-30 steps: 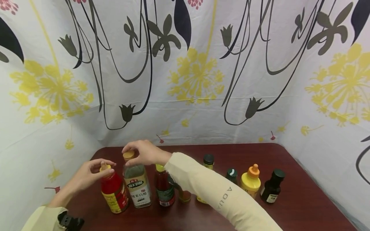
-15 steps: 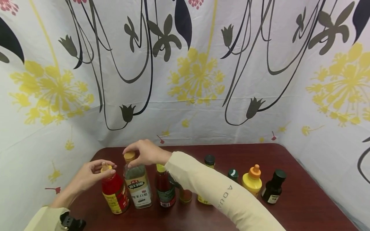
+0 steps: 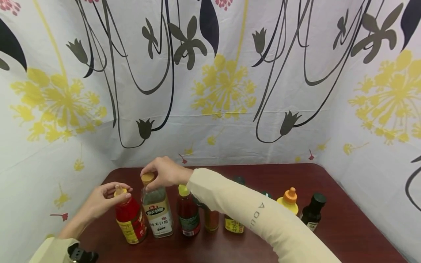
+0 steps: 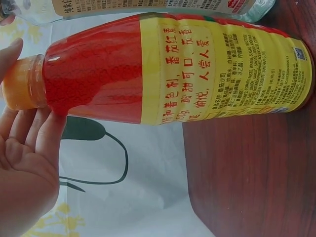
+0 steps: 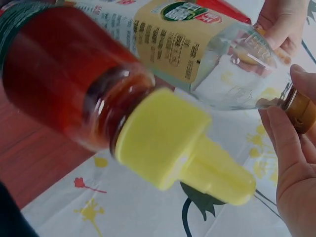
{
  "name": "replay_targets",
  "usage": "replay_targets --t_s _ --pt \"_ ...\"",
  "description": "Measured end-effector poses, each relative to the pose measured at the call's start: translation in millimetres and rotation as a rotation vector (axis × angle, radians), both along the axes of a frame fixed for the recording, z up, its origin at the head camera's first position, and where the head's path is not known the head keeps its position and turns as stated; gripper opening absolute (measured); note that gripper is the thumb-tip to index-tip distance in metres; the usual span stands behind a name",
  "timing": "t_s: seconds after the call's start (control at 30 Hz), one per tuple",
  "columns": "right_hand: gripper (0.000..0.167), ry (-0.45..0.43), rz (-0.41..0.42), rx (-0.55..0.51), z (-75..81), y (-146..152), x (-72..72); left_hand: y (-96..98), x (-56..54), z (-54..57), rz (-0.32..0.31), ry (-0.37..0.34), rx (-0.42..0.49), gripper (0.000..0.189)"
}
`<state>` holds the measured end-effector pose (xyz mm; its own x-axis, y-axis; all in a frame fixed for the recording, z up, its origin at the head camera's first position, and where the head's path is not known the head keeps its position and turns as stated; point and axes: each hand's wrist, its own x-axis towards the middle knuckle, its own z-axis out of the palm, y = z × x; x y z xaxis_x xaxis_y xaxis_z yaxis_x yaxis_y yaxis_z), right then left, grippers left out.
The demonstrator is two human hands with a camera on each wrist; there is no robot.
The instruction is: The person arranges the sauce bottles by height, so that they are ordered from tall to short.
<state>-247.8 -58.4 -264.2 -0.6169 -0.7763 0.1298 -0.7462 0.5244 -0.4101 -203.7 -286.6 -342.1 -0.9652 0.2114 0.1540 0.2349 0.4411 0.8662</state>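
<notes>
Vinegar bottle (image 3: 158, 215): my right hand (image 3: 167, 173) is pinching its top, left hand (image 3: 101, 201) gripping ketchup bottle (image 3: 129, 217) beside it, steadiness probably mattering next.

Red bottle (image 3: 131, 221) beside clear bottle (image 3: 158, 215)

Tight between the tomato ketchup bottle (image 3: 129, 217) and the white rice vinegar bottle (image 3: 158, 217); blocked rightward by the yellow-capped sauce bottle (image 3: 188, 217). Barred farther right by the right sleeve (image 3: 243, 206), with perhaps slight clearance beneath. Passable over the table (image 3: 348, 226) beyond the dark-capped bottle (image 3: 312, 213).
</notes>
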Motion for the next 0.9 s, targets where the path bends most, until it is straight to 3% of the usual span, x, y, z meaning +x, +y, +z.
replay_targets --t_s 0.27,0.47,0.67,0.9 --pt "0.036 -0.023 -0.007 -0.026 6.8 -1 -8.7 -1.9 -0.5 2.8 0.009 0.020 0.005 0.030" --pt "0.038 -0.010 -0.017 -0.071 23.4 4 -17.9 -2.8 -0.5 1.0 0.006 0.032 0.015 0.028" --pt "0.038 -0.037 -0.031 -0.095 38.1 7 -37.0 -0.9 -2.1 -2.3 0.002 0.037 0.001 0.029" --pt "0.039 -0.009 -0.055 -0.071 38.7 2 -59.4 -1.0 -1.1 -2.7 0.001 0.024 0.004 0.028"
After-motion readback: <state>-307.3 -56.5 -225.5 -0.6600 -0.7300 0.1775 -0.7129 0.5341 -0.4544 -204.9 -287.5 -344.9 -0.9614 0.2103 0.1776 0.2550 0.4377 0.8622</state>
